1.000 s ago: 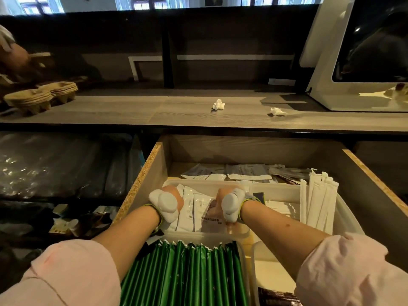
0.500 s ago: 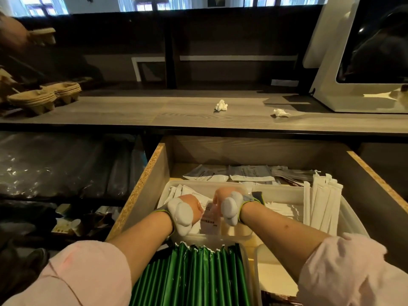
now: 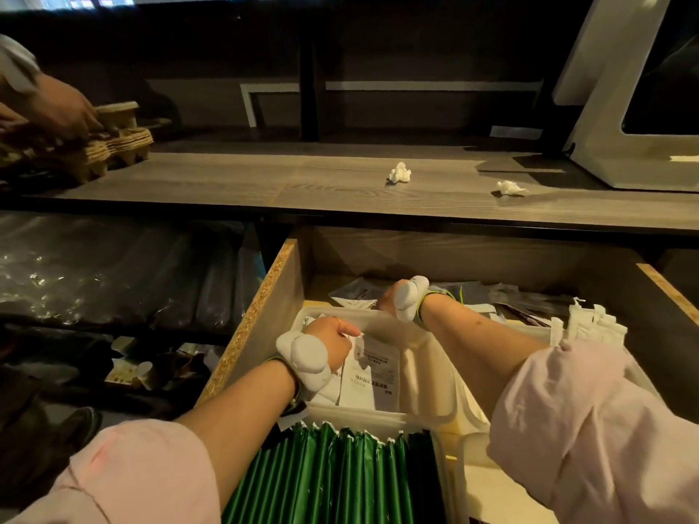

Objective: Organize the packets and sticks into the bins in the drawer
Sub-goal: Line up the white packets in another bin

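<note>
1. We see the left grip (image 3: 333,340), centre frame, curled round white packets (image 3: 372,376) standing in the clear bin (image 3: 427,372) of the drawer (image 3: 276,296).
2. The right grip (image 3: 395,296), just above, lies past the bin's far rim at loose packets (image 3: 355,295); its fingers are hidden, so we cannot tell its closure.
3. At bottom centre, green sticks (image 3: 340,478) stand packed.

Dim, warm light; wide-angle bowing at edges

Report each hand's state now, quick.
Left hand: closed, gripping the white packets in the bin.
Right hand: at the loose packets behind the bin; fingers hidden, cannot tell.
</note>
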The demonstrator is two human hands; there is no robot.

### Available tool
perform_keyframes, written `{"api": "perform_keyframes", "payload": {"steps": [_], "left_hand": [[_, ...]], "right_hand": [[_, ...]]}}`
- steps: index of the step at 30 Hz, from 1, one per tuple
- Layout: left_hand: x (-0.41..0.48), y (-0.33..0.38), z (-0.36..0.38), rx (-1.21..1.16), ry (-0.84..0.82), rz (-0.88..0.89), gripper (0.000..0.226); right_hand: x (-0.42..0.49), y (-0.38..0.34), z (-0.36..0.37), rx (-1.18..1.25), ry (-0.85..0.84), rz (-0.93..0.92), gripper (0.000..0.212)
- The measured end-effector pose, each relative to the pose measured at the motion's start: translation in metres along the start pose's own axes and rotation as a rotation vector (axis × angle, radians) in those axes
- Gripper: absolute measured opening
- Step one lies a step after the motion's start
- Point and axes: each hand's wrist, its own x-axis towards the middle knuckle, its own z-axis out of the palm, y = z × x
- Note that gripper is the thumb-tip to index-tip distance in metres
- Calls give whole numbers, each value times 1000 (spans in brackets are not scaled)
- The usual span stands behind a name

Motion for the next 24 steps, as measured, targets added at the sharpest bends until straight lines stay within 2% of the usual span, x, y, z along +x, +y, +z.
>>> {"api": "perform_keyframes", "payload": {"steps": [9,12,14,15,19,24], "left_hand": [[1,-1,2,-54,60,-5,30],[0,-1,4,-70,58,-9,32],[-1,-1,3,-76,55,-11,31],[-1,-1,3,-77,54,-9,31],[0,-3,2,-94,62,-23,31],[2,-4,2,-90,78,-17,32]], "right_hand": [[4,-4,-3,-78,-29,29,39],[4,-8,-5,-47,-88,84,47],[3,-8,-8,-33,-37,89,50],[2,-9,-10,-23,-25,81,50],[8,-15,-9,87,-170,87,44],[11,-22,-11,32,-117,62,38]]}}
